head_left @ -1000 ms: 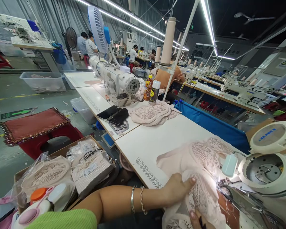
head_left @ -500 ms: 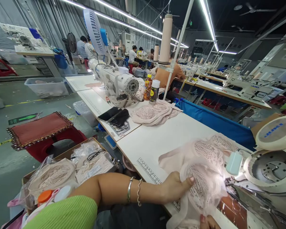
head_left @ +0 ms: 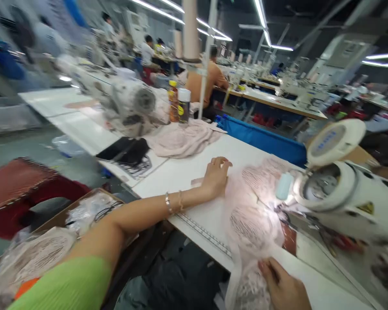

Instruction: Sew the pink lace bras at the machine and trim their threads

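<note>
The lace cloth runs roughly twelve to six o'clock; right hand, nearer, pinches it at five; left hand, half-curled at eleven, grip unclear.

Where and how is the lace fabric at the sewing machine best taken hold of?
Probably by its near end, pinched at the right edge from the near right, where the right hand is: the lace fabric looks thin and limp, and the sewing machine crowds its right side farther up.
</note>
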A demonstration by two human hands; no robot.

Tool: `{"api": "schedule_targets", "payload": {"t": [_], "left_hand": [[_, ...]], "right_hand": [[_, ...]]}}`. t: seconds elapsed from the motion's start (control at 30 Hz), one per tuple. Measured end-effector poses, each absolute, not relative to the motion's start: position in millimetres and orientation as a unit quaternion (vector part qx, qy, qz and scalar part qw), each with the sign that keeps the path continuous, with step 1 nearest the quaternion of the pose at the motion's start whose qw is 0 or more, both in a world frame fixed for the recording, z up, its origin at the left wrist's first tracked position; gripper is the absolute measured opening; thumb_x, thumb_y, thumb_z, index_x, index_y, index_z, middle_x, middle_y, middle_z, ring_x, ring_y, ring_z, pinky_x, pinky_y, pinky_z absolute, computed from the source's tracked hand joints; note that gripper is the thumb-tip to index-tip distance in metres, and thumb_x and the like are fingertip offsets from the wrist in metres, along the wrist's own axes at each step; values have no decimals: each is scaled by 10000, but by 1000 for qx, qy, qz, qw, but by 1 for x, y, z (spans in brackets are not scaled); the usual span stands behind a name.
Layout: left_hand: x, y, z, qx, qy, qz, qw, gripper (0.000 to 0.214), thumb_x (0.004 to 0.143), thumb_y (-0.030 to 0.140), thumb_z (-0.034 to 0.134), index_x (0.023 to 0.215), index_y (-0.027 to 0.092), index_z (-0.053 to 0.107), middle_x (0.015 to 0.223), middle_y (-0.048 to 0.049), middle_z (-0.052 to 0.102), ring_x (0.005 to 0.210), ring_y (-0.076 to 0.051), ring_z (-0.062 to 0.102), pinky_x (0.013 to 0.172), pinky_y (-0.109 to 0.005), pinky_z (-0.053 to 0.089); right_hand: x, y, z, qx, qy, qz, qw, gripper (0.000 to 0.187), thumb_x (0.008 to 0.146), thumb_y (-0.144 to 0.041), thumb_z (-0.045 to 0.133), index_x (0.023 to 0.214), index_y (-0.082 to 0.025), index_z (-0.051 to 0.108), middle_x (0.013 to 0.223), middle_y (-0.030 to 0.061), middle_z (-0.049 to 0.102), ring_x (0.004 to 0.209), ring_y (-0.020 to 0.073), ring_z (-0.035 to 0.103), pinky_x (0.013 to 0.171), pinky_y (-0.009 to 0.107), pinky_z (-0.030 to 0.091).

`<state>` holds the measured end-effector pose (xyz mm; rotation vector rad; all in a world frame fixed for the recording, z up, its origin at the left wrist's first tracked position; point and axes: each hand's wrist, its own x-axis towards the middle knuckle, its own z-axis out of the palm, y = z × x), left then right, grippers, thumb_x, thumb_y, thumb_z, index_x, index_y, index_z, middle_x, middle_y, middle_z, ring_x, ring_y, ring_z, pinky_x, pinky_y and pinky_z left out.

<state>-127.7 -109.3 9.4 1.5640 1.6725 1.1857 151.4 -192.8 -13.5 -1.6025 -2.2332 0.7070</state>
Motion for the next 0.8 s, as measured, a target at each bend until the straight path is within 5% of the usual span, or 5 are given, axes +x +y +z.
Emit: {"api": "schedule_targets", "payload": {"t": [0.1,0.3,0.53,0.67,0.8], "left_hand": [[-83,-133,-1,869,362,263,212,250,972,71,428,1054,141,653,1265,-143,627,1267,-270,511,1123,-463,381],[-21,-144,-26,958,240,151,47,443,996,345,513,1351,82,538,1450,-213,511,1328,-370,469,1095,-541,383],[-29,-103,-30,952,194,199,129,362,1007,274,476,1299,84,576,1332,-161,635,1278,-260,543,1110,-412,415],[-26,-93,-30,941,253,187,125,287,999,97,370,1089,127,641,1076,-102,701,986,-187,650,885,-318,517],[-18,-99,-36,937,282,194,70,292,997,117,370,1190,106,590,1156,-142,664,1037,-220,629,907,-357,507]], "right_hand": [[157,-178,26,-501,-817,282,55,349,898,-440,432,661,-242,594,644,44,702,578,210,613,572,286,407],[191,-144,82,-474,-859,175,-86,297,867,-257,616,581,-218,546,551,-12,580,510,139,481,521,256,267],[179,-102,9,-583,-804,18,115,159,878,-176,548,979,-198,669,975,83,701,753,186,605,626,263,356],[162,-89,-21,-648,-735,52,192,143,893,-269,532,825,-209,643,740,30,678,664,175,564,595,261,317],[162,-86,-25,-656,-720,65,218,292,930,-323,482,685,-220,605,639,25,655,580,158,489,581,274,283]]}}
